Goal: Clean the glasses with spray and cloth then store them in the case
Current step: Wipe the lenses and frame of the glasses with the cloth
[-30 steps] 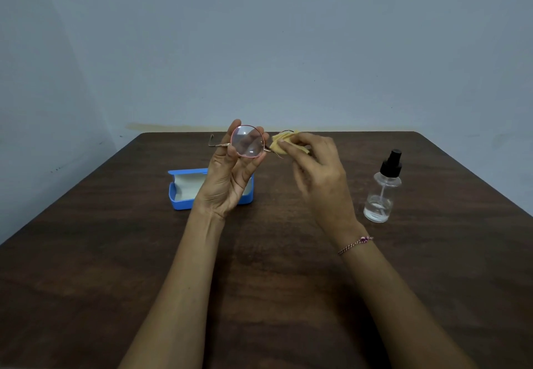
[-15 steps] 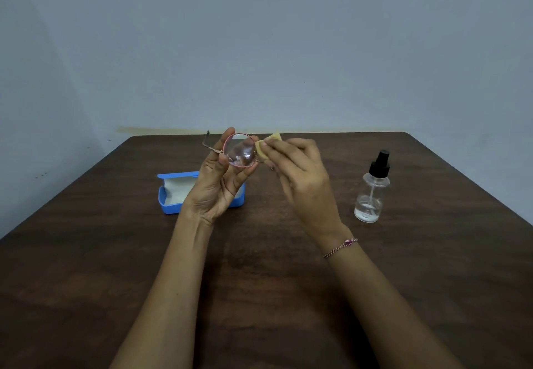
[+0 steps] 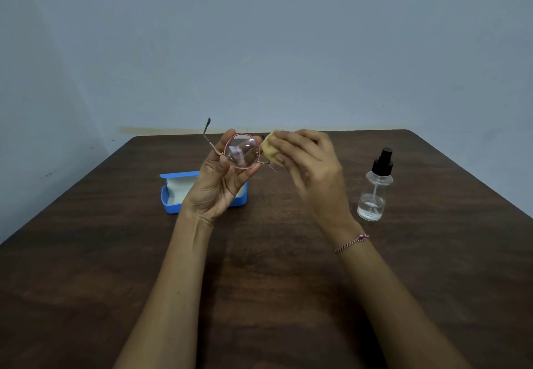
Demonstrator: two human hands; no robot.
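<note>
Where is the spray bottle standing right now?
In the head view the spray bottle stands upright on the dark wooden table, on the person's right, just beyond the right hand, untouched.

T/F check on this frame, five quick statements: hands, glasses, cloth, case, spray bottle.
1. The left hand holds the glasses up off the table. True.
2. The right hand holds the spray bottle. False: it has a grip on the yellow cloth, pressed at the other lens; the spray bottle stands alone on the table, to its right.
3. The blue case is closed. False: it lies open, with its pale lining showing.
4. The glasses are inside the case. False: they are in the left hand, above it.
5. The bottle stands upright with its black sprayer on. True.
</note>
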